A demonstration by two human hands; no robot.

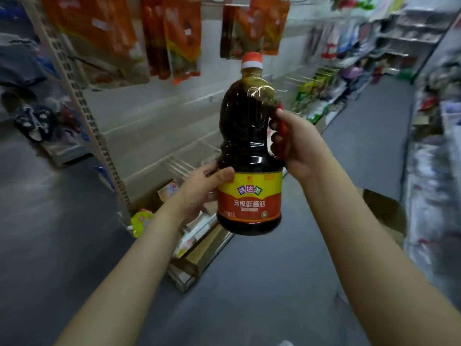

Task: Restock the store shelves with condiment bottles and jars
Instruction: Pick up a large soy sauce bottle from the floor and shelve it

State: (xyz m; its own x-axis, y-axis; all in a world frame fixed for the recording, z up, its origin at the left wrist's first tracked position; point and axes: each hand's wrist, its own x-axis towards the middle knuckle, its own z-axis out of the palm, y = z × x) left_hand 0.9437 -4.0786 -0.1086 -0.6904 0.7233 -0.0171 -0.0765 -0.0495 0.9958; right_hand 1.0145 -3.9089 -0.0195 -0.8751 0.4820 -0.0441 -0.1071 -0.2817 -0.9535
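A large dark soy sauce bottle (249, 136) with an orange cap and a yellow-and-red label is held upright in the air in front of me. My right hand (296, 143) grips its red side handle. My left hand (204, 188) holds the lower left side of the bottle, thumb across the label's top edge. Behind the bottle stand white shelves (154, 126) with bare boards.
Orange snack packets (182, 38) hang above the shelves. A low cardboard tray with packets (192, 248) lies on the bottom shelf at floor level. A cardboard box (384, 211) sits on the grey floor to the right. Stocked shelves line the aisle's right side (434, 171).
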